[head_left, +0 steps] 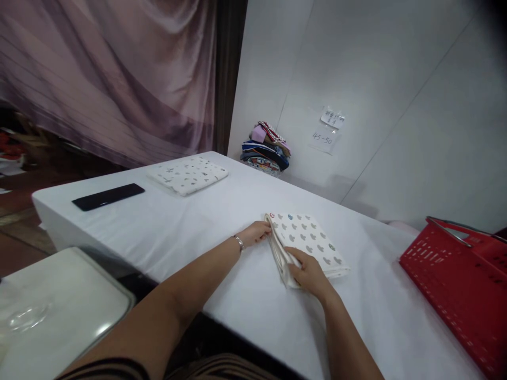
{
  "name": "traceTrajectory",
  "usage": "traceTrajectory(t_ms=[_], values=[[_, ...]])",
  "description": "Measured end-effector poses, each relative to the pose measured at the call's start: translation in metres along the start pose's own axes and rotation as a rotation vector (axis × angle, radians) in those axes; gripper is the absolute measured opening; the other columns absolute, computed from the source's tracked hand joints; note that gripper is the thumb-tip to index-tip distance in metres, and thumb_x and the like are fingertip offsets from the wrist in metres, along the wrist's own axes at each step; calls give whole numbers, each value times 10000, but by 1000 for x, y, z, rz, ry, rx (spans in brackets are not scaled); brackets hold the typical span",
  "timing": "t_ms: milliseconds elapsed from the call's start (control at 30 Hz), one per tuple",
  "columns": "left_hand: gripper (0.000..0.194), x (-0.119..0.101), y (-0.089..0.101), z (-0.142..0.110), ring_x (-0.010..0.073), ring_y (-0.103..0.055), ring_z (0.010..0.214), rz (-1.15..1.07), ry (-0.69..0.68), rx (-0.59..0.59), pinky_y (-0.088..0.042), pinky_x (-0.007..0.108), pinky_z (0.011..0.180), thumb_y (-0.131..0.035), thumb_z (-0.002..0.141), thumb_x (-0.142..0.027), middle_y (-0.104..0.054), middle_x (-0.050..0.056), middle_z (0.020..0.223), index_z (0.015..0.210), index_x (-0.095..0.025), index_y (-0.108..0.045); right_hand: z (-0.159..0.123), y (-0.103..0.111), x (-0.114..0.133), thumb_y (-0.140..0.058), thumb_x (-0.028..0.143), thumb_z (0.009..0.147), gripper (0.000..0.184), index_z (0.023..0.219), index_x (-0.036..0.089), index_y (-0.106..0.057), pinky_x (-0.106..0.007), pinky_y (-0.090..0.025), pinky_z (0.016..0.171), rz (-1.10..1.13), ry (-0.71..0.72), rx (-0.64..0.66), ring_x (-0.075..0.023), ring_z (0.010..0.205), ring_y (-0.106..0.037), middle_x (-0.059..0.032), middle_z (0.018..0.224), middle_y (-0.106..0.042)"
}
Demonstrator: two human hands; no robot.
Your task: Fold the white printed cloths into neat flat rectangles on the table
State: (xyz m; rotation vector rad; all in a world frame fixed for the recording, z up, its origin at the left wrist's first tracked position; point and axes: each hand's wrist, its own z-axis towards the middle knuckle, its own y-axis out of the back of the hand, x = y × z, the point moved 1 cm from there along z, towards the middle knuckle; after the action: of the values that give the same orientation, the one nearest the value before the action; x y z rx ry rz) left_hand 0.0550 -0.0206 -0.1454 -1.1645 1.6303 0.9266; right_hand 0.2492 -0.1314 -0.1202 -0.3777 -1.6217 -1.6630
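A folded white cloth [307, 237] with grey mouse-head shapes and a few coloured prints lies on the white-covered table in front of me. My left hand [255, 233], with a bracelet at the wrist, pinches the cloth's far left corner. Along the near left edge, my right hand [309, 269] grips the folded layers, thumb on the side and fingers over the top. Several layers show between the two hands. Farther back on the left rests another folded white cloth [190, 175] with small dark prints, apart from both hands.
A black flat slab [109, 197] lies near the table's left end. On the right stands a red plastic basket [455, 285] with a metal handle. Folded fabrics [265, 150] are stacked by the wall beyond the table. A white stool-like surface [59, 311] is at lower left.
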Motion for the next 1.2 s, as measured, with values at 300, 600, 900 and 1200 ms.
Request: traceTrajectory(t_ms=[300,600,900,1200], values=[[215,6,-8,-31,33,-308,429,-79,31,267,-85,205,415,-645,648,-326,-438,-57,551,663,-148,-524,1,-1,-1,-467,187,738,487,1208,245,-578,-374,-410,987,25,26,19,-211,1123,-541,-9,1223,-595],[386,6,-30,-48,46,-321,405,1,109,279,-111,226,416,-667,643,-479,-448,-48,491,575,-154,-469,0,1,6,-533,313,794,513,1301,243,-495,-400,-379,1016,2,36,25,-227,1194,-491,-38,1310,-530],[353,8,-40,-53,42,-327,404,-129,114,129,-120,215,405,-638,676,-442,-460,-46,489,575,-144,-478,4,-5,-2,-533,475,816,600,1336,186,-454,-421,-350,1037,32,-5,-50,-246,1225,-464,-89,1316,-519],[240,11,-49,-53,53,-315,370,-101,79,33,-144,210,376,-603,697,-263,-396,-64,419,550,-163,-442,5,-5,5,-478,439,847,369,1087,217,-648,-375,-468,902,24,57,-85,-233,1007,-600,-52,1081,-667]])
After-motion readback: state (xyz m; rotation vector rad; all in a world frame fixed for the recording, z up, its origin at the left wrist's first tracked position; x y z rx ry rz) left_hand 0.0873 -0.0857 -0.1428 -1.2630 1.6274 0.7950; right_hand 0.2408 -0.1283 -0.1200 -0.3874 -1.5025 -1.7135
